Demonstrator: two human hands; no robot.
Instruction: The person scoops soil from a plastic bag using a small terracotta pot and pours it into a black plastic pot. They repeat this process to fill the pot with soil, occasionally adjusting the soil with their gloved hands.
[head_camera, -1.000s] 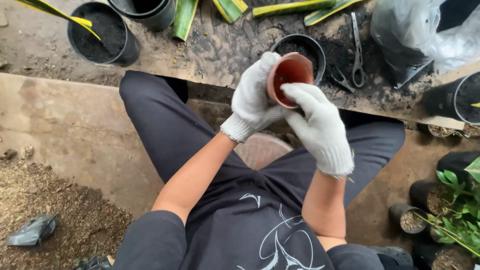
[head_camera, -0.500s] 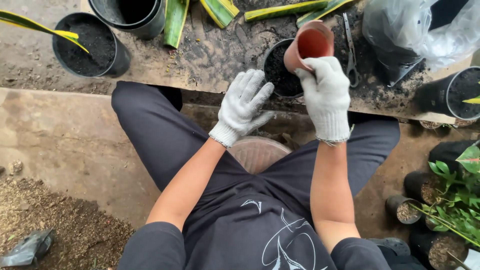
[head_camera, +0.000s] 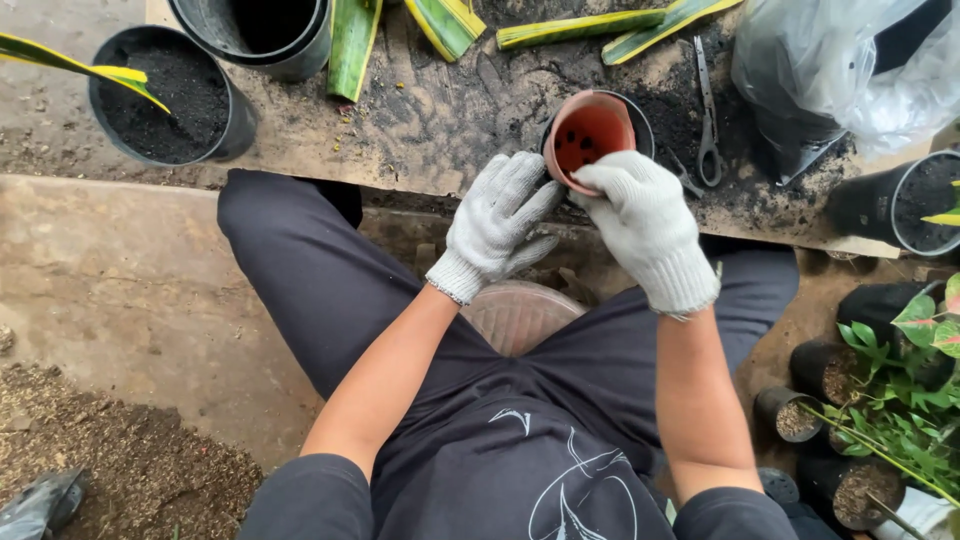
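Observation:
My right hand (head_camera: 648, 225), in a white knit glove, grips a small terracotta-coloured plastic pot (head_camera: 590, 135) by its rim. The pot is tilted toward me, empty, with drain holes showing in its bottom. It hovers over a black pot of soil (head_camera: 640, 118) on the wooden board (head_camera: 430, 110). My left hand (head_camera: 497, 222), also gloved, is spread open just left of the small pot, its fingertips close to the rim, holding nothing.
Scissors (head_camera: 707, 110) lie right of the black pot. A plastic bag of soil (head_camera: 830, 70) sits at the far right. More black pots (head_camera: 165, 95) and cut green-yellow leaves (head_camera: 355, 40) are on the board. Potted seedlings (head_camera: 880, 390) stand at my right.
My right hand has brought the small pot back down from over the soil and tipped its mouth toward me. My left hand, which let go earlier, has moved up beside it.

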